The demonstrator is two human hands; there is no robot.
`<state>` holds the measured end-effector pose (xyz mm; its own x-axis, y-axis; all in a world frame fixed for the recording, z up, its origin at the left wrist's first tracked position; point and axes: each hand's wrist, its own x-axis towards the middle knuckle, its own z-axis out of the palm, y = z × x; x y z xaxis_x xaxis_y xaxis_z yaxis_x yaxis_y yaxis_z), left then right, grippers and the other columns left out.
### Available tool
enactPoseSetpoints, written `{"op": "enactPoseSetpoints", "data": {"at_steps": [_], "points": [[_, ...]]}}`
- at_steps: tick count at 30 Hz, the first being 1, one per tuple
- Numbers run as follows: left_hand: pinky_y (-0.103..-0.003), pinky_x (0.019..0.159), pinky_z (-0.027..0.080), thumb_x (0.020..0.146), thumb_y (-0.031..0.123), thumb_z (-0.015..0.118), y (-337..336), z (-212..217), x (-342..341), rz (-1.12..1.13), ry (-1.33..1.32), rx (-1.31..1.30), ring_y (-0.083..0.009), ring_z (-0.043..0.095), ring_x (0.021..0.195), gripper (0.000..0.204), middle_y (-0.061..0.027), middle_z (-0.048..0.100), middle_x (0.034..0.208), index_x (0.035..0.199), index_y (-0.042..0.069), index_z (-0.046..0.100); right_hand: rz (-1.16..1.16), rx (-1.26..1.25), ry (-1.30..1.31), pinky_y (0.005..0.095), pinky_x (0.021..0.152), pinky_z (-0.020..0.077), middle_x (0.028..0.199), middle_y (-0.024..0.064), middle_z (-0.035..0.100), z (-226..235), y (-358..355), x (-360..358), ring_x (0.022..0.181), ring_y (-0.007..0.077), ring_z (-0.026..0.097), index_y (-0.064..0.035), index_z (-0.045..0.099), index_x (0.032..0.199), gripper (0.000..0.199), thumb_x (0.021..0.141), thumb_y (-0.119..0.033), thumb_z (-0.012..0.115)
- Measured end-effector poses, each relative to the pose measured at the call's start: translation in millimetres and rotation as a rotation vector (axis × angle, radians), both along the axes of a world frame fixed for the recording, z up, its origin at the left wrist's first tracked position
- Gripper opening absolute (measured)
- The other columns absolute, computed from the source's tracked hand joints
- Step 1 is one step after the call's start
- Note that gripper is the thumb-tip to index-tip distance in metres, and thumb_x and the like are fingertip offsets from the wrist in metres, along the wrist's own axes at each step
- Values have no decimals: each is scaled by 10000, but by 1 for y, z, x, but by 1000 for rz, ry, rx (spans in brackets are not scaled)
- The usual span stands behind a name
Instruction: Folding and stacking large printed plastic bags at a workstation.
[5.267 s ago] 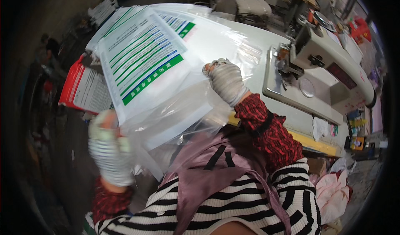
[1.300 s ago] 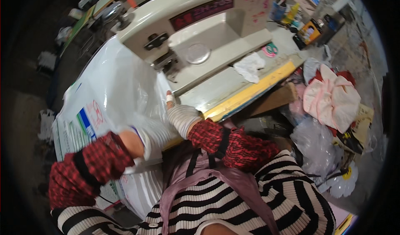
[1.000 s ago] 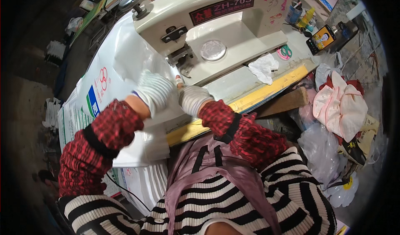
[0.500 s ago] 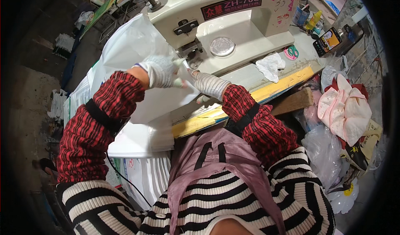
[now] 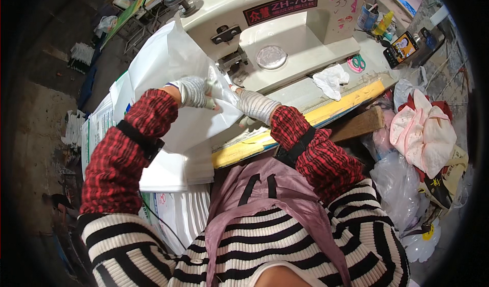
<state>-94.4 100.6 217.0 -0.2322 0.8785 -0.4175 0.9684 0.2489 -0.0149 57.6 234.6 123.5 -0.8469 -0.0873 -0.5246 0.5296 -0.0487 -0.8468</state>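
Observation:
A white sack (image 5: 165, 58), its sheet raised and creased, leans against the left end of a cream industrial sewing machine (image 5: 310, 30). My left hand (image 5: 193, 92), in a white knit glove, lies over the sack with fingers and thumb apart. Close to its right, my right hand (image 5: 257, 106), gloved the same way with bare fingertips, pinches the sack's edge just in front of the machine's needle area (image 5: 233, 62). Part of the right hand's grip is hidden behind the sack. Beneath, a stack of white sacks (image 5: 175, 170) lies to the left of my lap.
A yellow-taped table edge (image 5: 326, 113) runs before the machine. On the bed lie a crumpled white cloth (image 5: 331, 80) and green-handled scissors (image 5: 357, 63). At the right are a phone (image 5: 401, 50), a yellow bottle (image 5: 383, 23), a pink-white cloth bundle (image 5: 423, 134) and plastic bags (image 5: 395, 185).
My left hand has shifted slightly right and down and is no longer blurred; its forearm moved right too. The right hand stays nearly in place at the sack's edge.

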Motion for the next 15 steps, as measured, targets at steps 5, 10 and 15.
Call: {"op": "enactPoseSetpoints", "data": {"at_steps": [5, 10, 15], "points": [[-324, 718, 483, 705, 297, 766, -26, -4, -32, 402, -132, -244, -178, 597, 732, 474, -106, 663, 768, 1050, -3, 642, -51, 0, 24, 349, 491, 495, 1034, 184, 617, -7, -8, -5, 597, 272, 644, -153, 355, 1339, 537, 968, -515, 217], [-269, 756, 510, 800, 73, 641, 31, 89, 56, 46, -591, -152, -175, 628, 829, 283, -116, 662, 881, 1066, -20, 621, -151, -148, 177, 392, 497, 484, 848, 128, 635, -15, 21, 15, 576, 273, 621, -64, 496, 1171, 530, 977, -485, 239], [-395, 623, 483, 809, 164, 531, 5, 24, 193, -477, -379, -249, -330, 595, 718, 192, -167, 604, 787, 905, 33, 634, 477, 1185, 847, 374, 612, 495, 678, 150, 625, -33, -1, -17, 572, 294, 587, 24, 615, 991, 280, 946, -115, 376]]}}
